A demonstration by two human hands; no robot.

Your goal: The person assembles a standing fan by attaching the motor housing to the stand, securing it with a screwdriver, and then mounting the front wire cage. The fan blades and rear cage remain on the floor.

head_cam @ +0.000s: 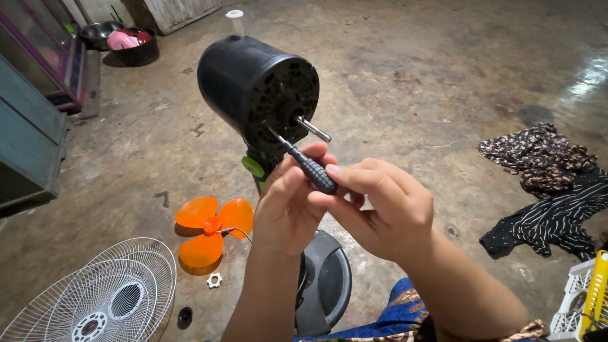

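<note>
1. Kneeling over a grey fan base (pixel 329 285) on the concrete floor (pixel 411 82), blue patterned cloth showing at the bottom edge.
2. Gripping the black screwdriver (pixel 310 170) with both hands: right hand (pixel 380 212) pinching the ribbed handle between thumb and fingers, left hand (pixel 288 202) curling closed around it from below, steadying.
3. Pressing the tip into the face of the black motor (pixel 256 88), just beside the bare steel shaft (pixel 313 129); apparently working a screw on the front of the housing.
4. Judging the step: undoing or seating a motor-face screw. Calling next for keeping the tip square in the head while twisting, without slipping toward the shaft.
5. Lying lower left: orange blade (pixel 209 231), white grille (pixel 101 294), small white nut (pixel 215 280), black cap (pixel 184 316).
6. Lying right: dark patterned clothes (pixel 544 183); white crate (pixel 573 304) at the corner.
7. Standing far left: bowls (pixel 120 39) beside a cabinet (pixel 28 126).
</note>
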